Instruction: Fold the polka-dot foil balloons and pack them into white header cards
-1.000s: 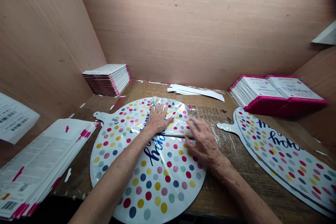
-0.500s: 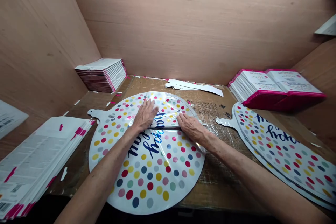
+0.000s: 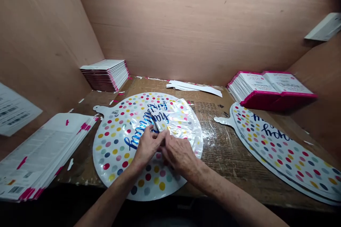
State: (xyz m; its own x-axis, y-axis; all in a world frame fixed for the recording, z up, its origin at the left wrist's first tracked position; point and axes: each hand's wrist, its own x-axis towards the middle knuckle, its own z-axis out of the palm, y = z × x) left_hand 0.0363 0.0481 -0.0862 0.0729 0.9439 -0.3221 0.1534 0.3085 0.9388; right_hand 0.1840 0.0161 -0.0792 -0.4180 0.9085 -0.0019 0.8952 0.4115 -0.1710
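A round white foil balloon (image 3: pixel 117 170) with coloured dots and blue lettering lies flat in the middle, its tail at the upper left. Over its centre my left hand (image 3: pixel 150 143) is closed, thumb and fingers pinching a fold of the foil. My right hand (image 3: pixel 178 152) meets it from the right, fingers curled together at the same fold; the fingertips are partly hidden. Between and above the hands a dark, slim crease or stick runs up through the lettering. The foil is wrinkled and shiny at the right side.
Dotted balloons (image 3: pixel 287 152) are stacked at the right. Behind them stand pink-edged packets (image 3: pixel 282 99); another packet stack (image 3: pixel 106 76) is at the back left. Flat printed sleeves (image 3: pixel 45 149) lie at the left. White strips (image 3: pixel 194 88) rest near the back panel (image 3: pixel 165 25).
Both hands have come together and moved down toward the balloon's middle, from lying apart on it to gripping the foil. The foil's upper right has lifted and wrinkled.
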